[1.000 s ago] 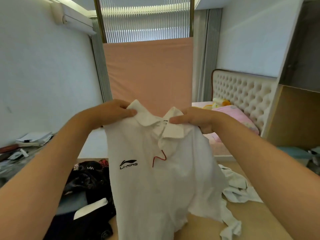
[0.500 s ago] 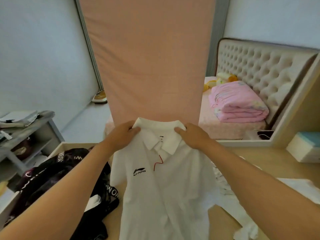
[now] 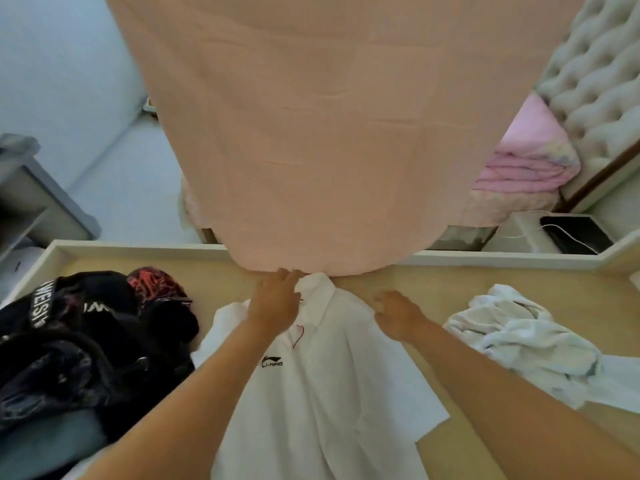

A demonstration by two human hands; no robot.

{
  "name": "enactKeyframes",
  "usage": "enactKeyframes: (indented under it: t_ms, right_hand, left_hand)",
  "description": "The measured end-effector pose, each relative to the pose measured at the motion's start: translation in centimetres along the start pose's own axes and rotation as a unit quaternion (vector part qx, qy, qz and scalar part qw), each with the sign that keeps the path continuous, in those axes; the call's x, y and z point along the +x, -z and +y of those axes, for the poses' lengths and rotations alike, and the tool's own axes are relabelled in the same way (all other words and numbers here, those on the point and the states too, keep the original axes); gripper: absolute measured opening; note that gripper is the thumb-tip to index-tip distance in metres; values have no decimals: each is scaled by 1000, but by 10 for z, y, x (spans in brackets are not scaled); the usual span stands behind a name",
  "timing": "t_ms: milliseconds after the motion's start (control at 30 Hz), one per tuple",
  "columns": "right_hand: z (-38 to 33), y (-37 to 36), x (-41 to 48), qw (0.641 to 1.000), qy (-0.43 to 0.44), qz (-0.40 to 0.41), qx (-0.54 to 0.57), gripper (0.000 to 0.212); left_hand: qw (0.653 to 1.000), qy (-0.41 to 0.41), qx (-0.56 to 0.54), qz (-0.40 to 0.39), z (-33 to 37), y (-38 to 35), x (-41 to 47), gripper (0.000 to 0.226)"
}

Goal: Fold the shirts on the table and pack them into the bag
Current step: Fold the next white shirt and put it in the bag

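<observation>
**Flattened on the Table Under Two Open Hands**

Looked down on a pale wooden table (image 3: 433,282) with a raised cream rim. Found a peach sheet (image 3: 329,133) hanging just beyond the fingertips, with its lower hem at the table's far edge. Made out, well past the right fingers, a folded pink quilt (image 3: 526,161) on a bed, a tufted cream headboard (image 3: 595,81) behind it, and nearer, a black device (image 3: 575,233) with a white cable. Saw a grey shelf unit (image 3: 27,202) far out to the left of the left fingers, against a pale wall.

Found the white shirt (image 3: 329,393) spread front-up on the table under both hands, collar at the far end. Saw the left hand (image 3: 277,299) resting on the collar, fingers (image 3: 285,275) stretched out and close together, clamped on nothing. Saw the right hand (image 3: 398,315) lying on the shirt's shoulder, fingers (image 3: 384,296) slightly apart and relaxed, gripping nothing. Noted a heap of dark clothes (image 3: 86,341) left of the left fingers, right up against the shirt's sleeve, and a crumpled white heap (image 3: 519,334) to the right of the right fingers.

Read "LI-NING" in black under a logo (image 3: 272,362) on the shirt's chest, nearer than the left fingers, beside the left forearm. Made out white letters on a black band in the dark heap, too blurred to read surely.
</observation>
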State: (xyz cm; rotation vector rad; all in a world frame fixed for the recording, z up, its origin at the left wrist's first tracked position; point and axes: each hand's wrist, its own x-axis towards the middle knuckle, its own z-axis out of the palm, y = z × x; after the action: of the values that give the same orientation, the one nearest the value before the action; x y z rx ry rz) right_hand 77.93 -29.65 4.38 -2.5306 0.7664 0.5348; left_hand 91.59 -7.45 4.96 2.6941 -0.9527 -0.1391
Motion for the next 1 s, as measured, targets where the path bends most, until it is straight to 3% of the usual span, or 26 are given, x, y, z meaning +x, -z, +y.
enactKeyframes:
  t_ms: [100,200,300,400,533,600,667,733,833,900,1000]
  right_hand:
    - [27,-35,4,993,-110,-26,-39,61]
    - [39,-62,-3,989,-135,-27,-61,80]
    - [46,-77,-7,988,-117,-10,-102,65]
    - [55,-79,-6,993,-85,67,-48,24]
    - [69,-70,-5,976,-79,162,120,16]
    - [77,-59,-2,972,-72,180,131,15]
    - [87,-47,3,972,-14,230,36,17]
    - [100,-38,11,948,45,284,-136,36]
    - [105,-37,15,905,41,322,-276,50]
    - [100,-49,9,919,86,280,-262,55]
    - [83,-82,-3,973,170,87,-131,65]
  left_hand:
    - [993,-45,-64,-89,13,-45,-12,43]
    - [976,-57,-17,-208,20,-77,-22,53]
    - [959,-46,46,-274,23,-97,-29,63]
    - [965,-23,92,-244,27,-112,-35,64]
    - [976,-28,128,-175,34,-123,-47,84]
    - [984,-49,118,-123,34,-131,-57,83]
    - [991,-65,88,-79,39,-131,-63,75]
    - [993,-67,79,-62,48,-131,-67,68]
    - [987,-6,71,-141,56,-141,-71,67]
    - [979,5,62,-195,62,-152,-69,78]
    - [968,-32,44,-247,82,-156,-52,84]
